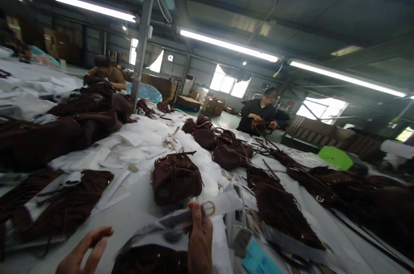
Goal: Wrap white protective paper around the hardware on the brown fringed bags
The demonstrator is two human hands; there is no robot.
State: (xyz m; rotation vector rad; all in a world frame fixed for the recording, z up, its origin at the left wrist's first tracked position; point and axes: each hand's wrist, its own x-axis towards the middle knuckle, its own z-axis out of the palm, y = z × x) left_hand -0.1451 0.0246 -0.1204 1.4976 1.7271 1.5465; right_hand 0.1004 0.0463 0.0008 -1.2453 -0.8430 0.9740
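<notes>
Between the thumb and fingers of my right hand (pixel 200 239) is a dark strap (pixel 176 219) in a clear plastic sleeve, with a metal buckle (pixel 209 208) sticking out past the thumb. The strap curves down to the left toward a dark brown bag (pixel 148 261) at the bottom edge, partly cut off. My left hand (pixel 86 251) is to the left, fingers apart, with nothing in it. Just beyond my hands a brown drawstring bag (pixel 176 179) stands upright on the white table (pixel 121 211).
Brown bags lie in piles at left (pixel 64 136), centre (pixel 228 155) and right (pixel 365 200). Fringed pieces (pixel 284 209), paper scraps and a blue packet (pixel 260 261) are nearby. A metal post (pixel 142 50) rises beyond. One person (pixel 258 114) handles a bag; another (pixel 105 73) is behind the left pile.
</notes>
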